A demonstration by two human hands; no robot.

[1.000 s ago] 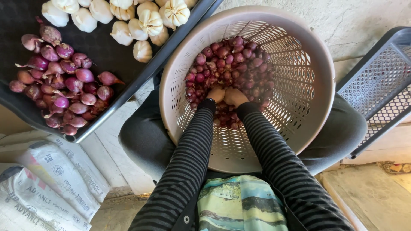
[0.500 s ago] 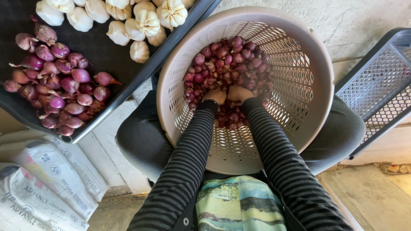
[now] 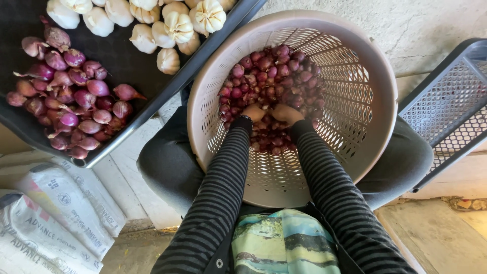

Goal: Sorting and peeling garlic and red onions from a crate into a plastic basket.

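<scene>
Fingers of both hands are buried in the shallots (image 3: 271, 81), so whether they are spread or closed cannot be told. Left hand (image 3: 253, 112) and right hand (image 3: 287, 113) sit side by side at the heap's near edge; the small, purple-red, papery bulbs pile away from them inside the basket (image 3: 378, 101). Beyond, leftward, a dark tray (image 3: 116, 61) holds more shallots and garlic (image 3: 172, 25).

left hand (image 3: 253, 112): knuckles up, fingers hidden | right hand (image 3: 287, 113): same, just beside it

Rough pale concrete wall (image 3: 421, 30), daylit; dusty floor (image 3: 446, 238) below
</scene>
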